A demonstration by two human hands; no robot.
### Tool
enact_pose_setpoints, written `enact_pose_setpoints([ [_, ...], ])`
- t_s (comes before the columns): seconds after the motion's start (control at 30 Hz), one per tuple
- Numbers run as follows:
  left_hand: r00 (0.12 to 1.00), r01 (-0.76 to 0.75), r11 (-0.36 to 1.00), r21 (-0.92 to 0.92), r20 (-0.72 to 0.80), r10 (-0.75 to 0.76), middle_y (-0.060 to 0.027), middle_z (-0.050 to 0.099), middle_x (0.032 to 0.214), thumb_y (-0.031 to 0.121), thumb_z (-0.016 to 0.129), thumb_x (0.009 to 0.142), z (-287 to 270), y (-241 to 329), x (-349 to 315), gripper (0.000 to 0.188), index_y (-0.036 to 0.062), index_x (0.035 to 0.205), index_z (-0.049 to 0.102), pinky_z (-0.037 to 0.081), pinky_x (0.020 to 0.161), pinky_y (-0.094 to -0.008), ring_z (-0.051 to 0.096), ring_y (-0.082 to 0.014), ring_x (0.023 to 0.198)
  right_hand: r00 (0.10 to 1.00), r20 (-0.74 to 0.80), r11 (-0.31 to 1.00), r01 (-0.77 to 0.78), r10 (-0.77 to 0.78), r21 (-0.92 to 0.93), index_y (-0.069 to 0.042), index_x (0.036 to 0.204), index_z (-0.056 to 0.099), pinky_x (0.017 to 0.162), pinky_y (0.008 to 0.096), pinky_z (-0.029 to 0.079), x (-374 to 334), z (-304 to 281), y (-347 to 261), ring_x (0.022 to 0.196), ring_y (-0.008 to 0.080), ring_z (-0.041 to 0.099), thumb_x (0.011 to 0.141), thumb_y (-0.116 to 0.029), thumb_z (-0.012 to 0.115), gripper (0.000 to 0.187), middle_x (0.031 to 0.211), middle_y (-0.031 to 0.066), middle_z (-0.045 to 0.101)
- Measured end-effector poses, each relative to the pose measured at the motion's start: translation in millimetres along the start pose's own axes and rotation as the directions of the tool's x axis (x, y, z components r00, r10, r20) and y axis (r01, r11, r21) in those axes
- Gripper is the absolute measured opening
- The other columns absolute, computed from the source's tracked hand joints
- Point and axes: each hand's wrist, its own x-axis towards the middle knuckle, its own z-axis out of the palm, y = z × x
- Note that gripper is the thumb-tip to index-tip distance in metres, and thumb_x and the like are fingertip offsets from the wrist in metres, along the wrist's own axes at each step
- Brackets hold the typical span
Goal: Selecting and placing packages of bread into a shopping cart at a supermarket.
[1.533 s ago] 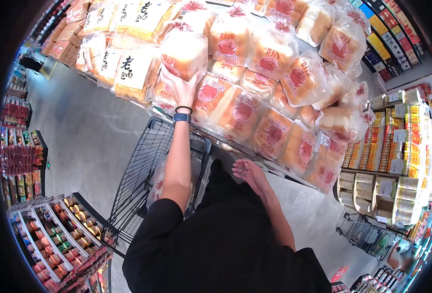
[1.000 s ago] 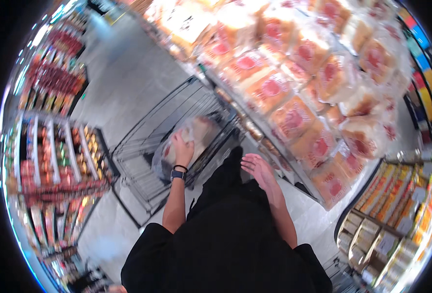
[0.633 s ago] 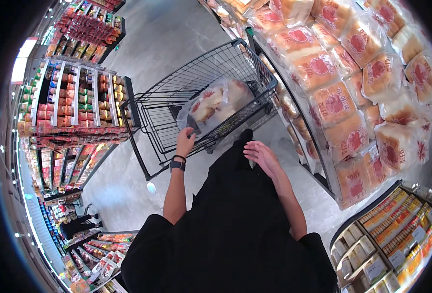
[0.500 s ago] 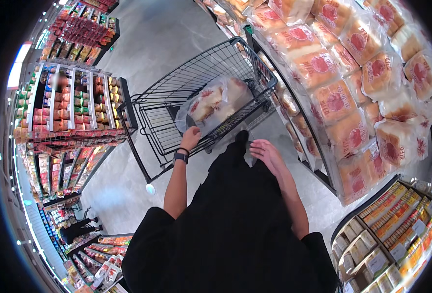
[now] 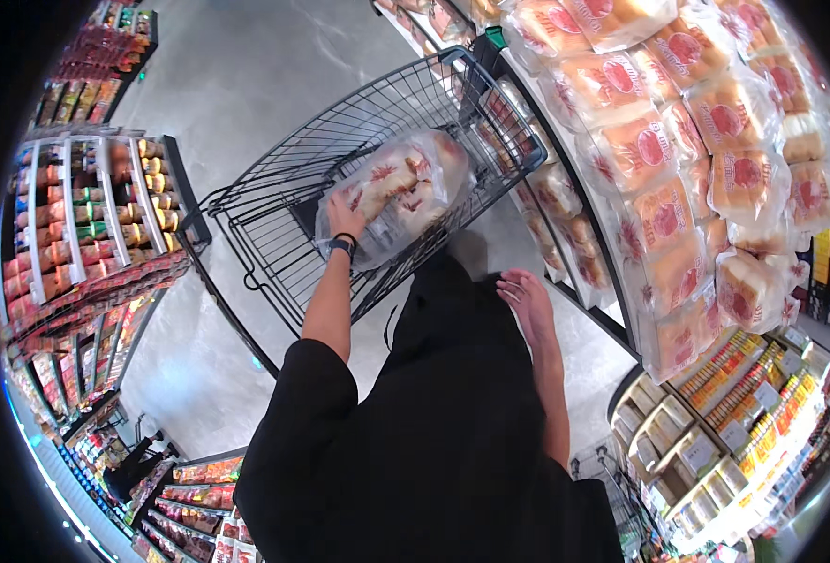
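Note:
A clear plastic bag (image 5: 413, 192) with red print and several browned bread pieces inside lies in a dark wire shopping cart (image 5: 274, 192). My left hand (image 5: 345, 216), a dark band at its wrist, reaches over the near side of the cart to the left end of the bag. Its fingers are apart and rest against the plastic; their tips are partly lost against it. My right hand (image 5: 525, 293) hangs to the right of my leg, outside the cart, with loosely stretched fingers and nothing in it.
Packaged bread (image 5: 659, 197) is piled on a stand at the right, close to the cart's far end. Below it is a shelf of small packs (image 5: 715, 422). Shelves of packaged goods (image 5: 91, 206) stand at the left; a person in dark clothes (image 5: 134, 469) is farther off.
My left hand has gone from above the cart's near rim down into it, onto the bag. My right hand stays beside my leg. The view has shifted slightly.

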Motion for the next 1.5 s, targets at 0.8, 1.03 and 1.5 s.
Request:
enact_pose_setpoints([
  [0.8, 0.960, -0.230, 0.970, 0.079, 0.184, 0.212, -0.0255, 0.069, 0.089, 0.029, 0.071, 0.074, -73.5, 21.3, 1.0, 0.034, 0.0001, 0.092, 0.067, 0.054, 0.077, -0.0484, 0.066, -0.0422, 0.087, 0.997, 0.071, 0.978, -0.011, 0.026, -0.207, 0.000, 0.125, 0.055, 0.099, 0.0369, 0.051, 25.9, 43.8, 25.2, 0.111, 0.0236, 0.063, 0.105, -0.017, 0.043, 0.029, 0.121, 0.0146, 0.063],
  [1.03, 0.926, -0.318, 0.897, -0.306, 0.101, 0.363, -0.0132, 0.071, 0.084, 0.018, 0.077, 0.076, -231.6, 136.4, -96.8, 0.032, -0.0021, 0.099, 0.069, 0.052, 0.073, -0.0336, 0.067, -0.0215, 0.076, 0.958, 0.283, 0.962, 0.030, 0.051, -0.272, -0.002, 0.124, 0.057, 0.097, 0.0352, 0.051, 27.4, 31.3, 2.4, 0.112, 0.0220, 0.063, 0.106, -0.021, 0.043, 0.029, 0.121, 0.0117, 0.063],
  [1.5, 0.890, -0.116, 0.231, -0.966, 0.002, 0.457, -0.0085, 0.060, 0.123, 0.010, 0.059, 0.093, -283.7, 307.6, -215.7, 0.044, 0.0010, 0.135, 0.048, 0.044, 0.101, -0.0308, 0.058, -0.0159, 0.112, 0.767, 0.642, 0.921, -0.237, -0.017, 0.308, -0.006, 0.149, 0.040, 0.115, 0.0485, 0.035, -60.8, 51.6, -83.8, 0.136, 0.0301, 0.047, 0.103, -0.058, 0.025, 0.071, 0.149, 0.0129, 0.047],
])
